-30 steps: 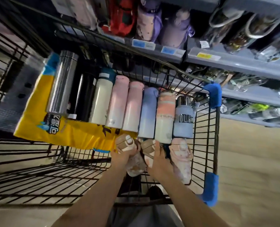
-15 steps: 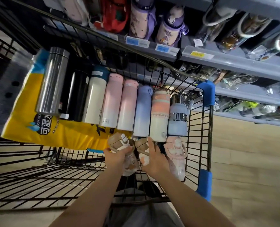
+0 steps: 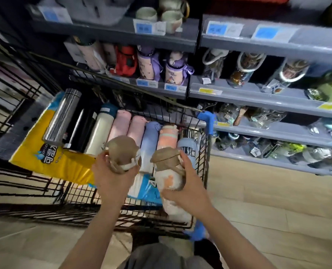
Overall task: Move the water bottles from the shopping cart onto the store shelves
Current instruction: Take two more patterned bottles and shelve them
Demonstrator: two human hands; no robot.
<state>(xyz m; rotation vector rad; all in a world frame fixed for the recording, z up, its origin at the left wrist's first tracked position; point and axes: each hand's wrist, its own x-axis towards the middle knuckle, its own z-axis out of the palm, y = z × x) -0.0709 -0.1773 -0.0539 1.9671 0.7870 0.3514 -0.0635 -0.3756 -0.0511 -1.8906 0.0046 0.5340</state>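
The left hand (image 3: 111,171) grips a brown-capped bottle (image 3: 122,155) from below, fingers wrapped round its body, cap end pointing toward the shelving. The right hand (image 3: 184,188) grips a second brown-capped bottle (image 3: 169,171) the same way, thumb on the near side and fingers reaching up toward the cap. Both bottles are raised above the row in the shopping cart (image 3: 205,164); holding one in each hand probably serves to carry two per trip.

Beneath the hands, a pink-white bottle (image 3: 175,210) lies at the near right end of the cart. Further in, a row of bottles lies side by side: a steel flask (image 3: 62,115), a black flask (image 3: 81,129), a cream bottle (image 3: 100,131), two pink bottles (image 3: 120,123), a lilac-blue bottle (image 3: 150,140), a peach bottle (image 3: 167,135) and a pale blue bottle (image 3: 188,145). They rest on a yellow package (image 3: 50,160), with a blue-white package (image 3: 143,189) nearer.

The store shelves (image 3: 258,100) stand just beyond the cart, to the front and right. The tier holding purple bottles (image 3: 175,68) and a red bottle (image 3: 125,61) appears well stocked; the tiers to the right hold clear bottles (image 3: 244,72) packed closely. The cart's far rim and its blue corner guard (image 3: 207,118) lie between the hands and the lower tiers, so the bottles likely must pass over the rim. Free shelf space cannot be determined; the frame is blurred.
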